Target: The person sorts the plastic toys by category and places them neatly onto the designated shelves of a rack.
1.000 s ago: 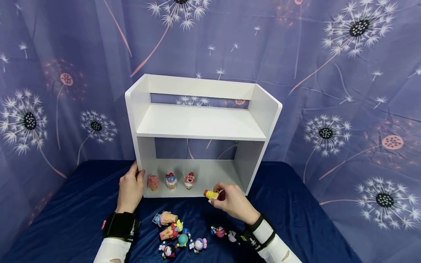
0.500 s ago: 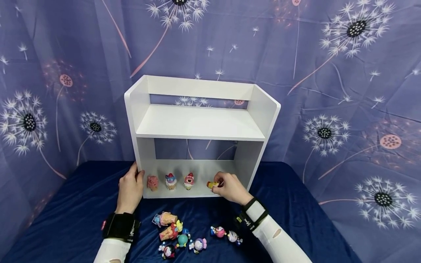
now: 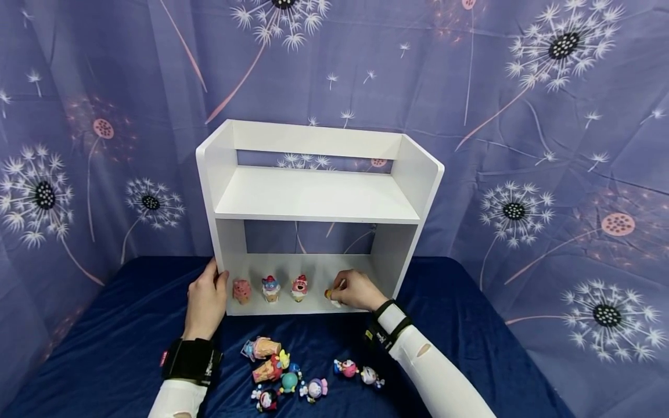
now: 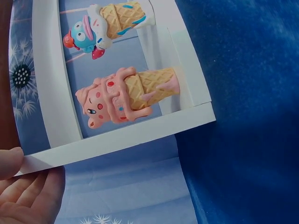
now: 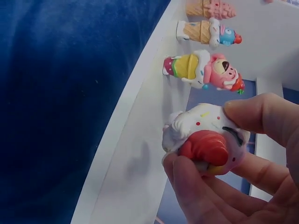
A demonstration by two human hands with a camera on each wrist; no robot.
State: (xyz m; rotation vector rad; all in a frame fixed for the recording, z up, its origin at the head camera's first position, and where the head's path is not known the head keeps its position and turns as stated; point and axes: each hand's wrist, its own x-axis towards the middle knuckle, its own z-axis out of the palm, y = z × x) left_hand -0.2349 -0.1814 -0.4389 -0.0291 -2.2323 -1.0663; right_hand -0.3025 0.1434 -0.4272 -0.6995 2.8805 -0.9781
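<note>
My left hand [image 3: 205,303] grips the left side panel of a white two-tier shelf [image 3: 319,194]; in the left wrist view its thumb and fingers lie on either side of the panel [image 4: 117,140]. My right hand [image 3: 360,290] holds a small figurine [image 5: 201,133], white with coloured dots and a red part, between thumb and fingers, just above the lower shelf board. Left of it, three ice-cream-cone figurines stand upright in a row: a pink one [image 3: 241,291], a blue-headed one [image 3: 270,289] and a pink bear with a red top [image 3: 299,288].
On the dark blue cloth [image 3: 130,325] before the shelf lie several more figurines, including a cone with a blue part [image 3: 261,348], a purple-and-white one [image 3: 314,390], a pink one [image 3: 346,368] and a white one [image 3: 369,376]. A dandelion-patterned curtain [image 3: 324,75] hangs behind.
My right hand has carried the figurine forward from the shelf's front edge into the lower compartment, then slightly left, turning it on the way. My left hand stays on the side panel.
</note>
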